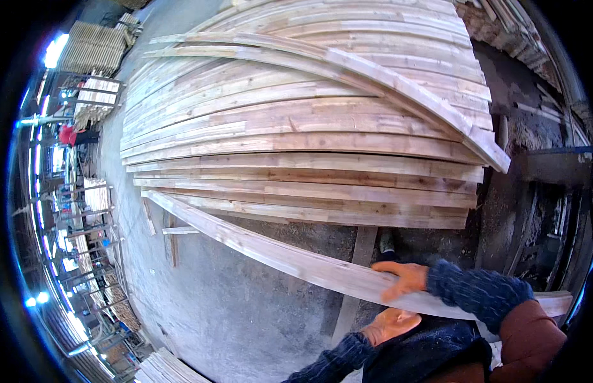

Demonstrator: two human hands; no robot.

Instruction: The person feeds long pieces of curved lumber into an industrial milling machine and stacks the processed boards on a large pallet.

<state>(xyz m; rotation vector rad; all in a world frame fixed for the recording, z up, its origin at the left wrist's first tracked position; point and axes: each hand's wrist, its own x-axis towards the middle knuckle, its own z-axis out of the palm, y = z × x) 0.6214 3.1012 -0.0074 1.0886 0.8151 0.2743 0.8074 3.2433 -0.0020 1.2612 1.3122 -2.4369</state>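
A long pale wooden board (296,260) slants across the view, its far end against the near side of the stack of boards and its near end beside my right forearm. Over its top face my right hand (404,279) is closed, thumb and fingers spanning the width. My left hand (391,324) is at the board's lower edge, with the fingers curled in against it and partly hidden. Beyond lies a broad stack of wooden boards (296,142), laid side by side. Two loose boards (398,83) lie slantwise on top of it.
Below the stack, a dark support beam (355,290) runs across the grey concrete floor (245,306). Further bundles of timber (92,48) stand along the left side, near a person in red (68,135). More wood pieces (507,29) are piled at the upper right. Another board bundle (169,368) shows at the lower left.
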